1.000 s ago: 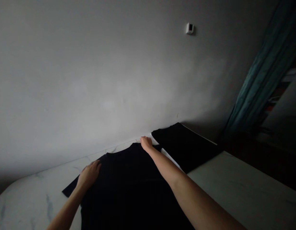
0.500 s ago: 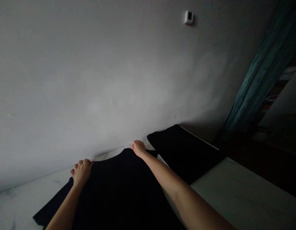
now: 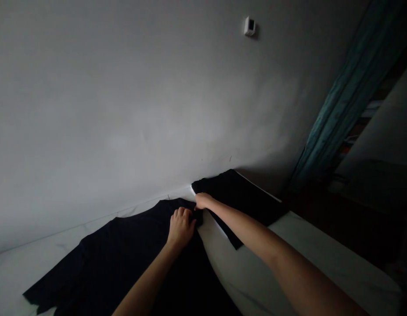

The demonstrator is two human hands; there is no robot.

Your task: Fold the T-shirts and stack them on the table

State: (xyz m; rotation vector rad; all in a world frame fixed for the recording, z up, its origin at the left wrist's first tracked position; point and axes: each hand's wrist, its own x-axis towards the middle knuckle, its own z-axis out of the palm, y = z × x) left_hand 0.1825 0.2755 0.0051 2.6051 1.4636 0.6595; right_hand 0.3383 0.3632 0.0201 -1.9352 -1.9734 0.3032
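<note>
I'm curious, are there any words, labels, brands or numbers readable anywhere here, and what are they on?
No readable text anywhere.
White wall box: has a dark window, but anything on it is too small to read.
Black T-shirt: no print or label visible in this dim light.
Folded black cloth: no markings visible.

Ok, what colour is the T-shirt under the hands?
The T-shirt is black with no visible pattern, though the light is dim; the head view shows it.
</note>
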